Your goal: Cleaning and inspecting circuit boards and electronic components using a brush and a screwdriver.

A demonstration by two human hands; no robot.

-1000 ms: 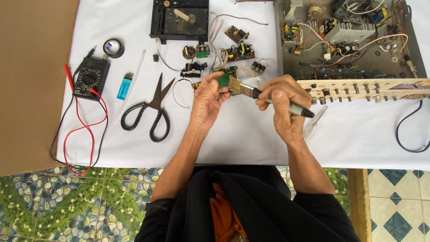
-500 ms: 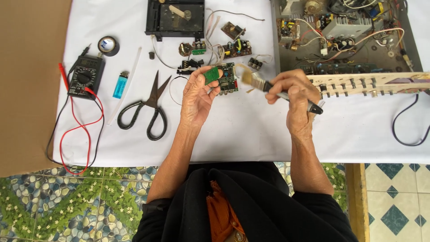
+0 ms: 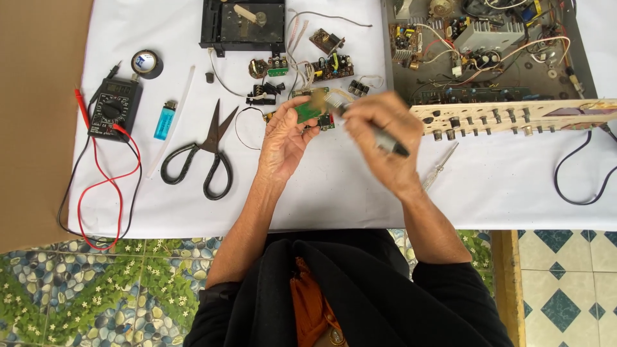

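Hands are meeting just above the middle of the frame, over the white cloth (image 3: 334, 193). Your left hand (image 3: 286, 138) is pinching a small green board (image 3: 308, 110) between thumb and fingertips, holding it up off the cloth. Your right hand (image 3: 379, 138) is clenching round the dark handle of a brush (image 3: 385, 140), and the bristles, blurred, are lying against the board's top edge.

Just beyond the board, in the upper middle of the frame, loose parts (image 3: 273, 80) and a second small board (image 3: 334, 65) are lying close together, with a black tray (image 3: 243, 26) above them. At upper right the open chassis (image 3: 488, 51) is showing its wiring, and a pale panel (image 3: 514, 115) with a row of knobs is crossing just beside your right hand. A screwdriver (image 3: 440, 167) is lying near your right wrist. Scissors (image 3: 202, 151), a blue lighter (image 3: 164, 119) and a multimeter (image 3: 114, 108) with red and black leads are sitting at left, well apart from your hands.

As a judgement: you are gripping the board only at one edge, so a hard stroke could twist it out of your fingers and drop it among the loose parts. Stiff brushing could also bend a lead or snag the thin wires trailing beside it. Your right elbow is working close to the panel, so a wide sweep could knock it.
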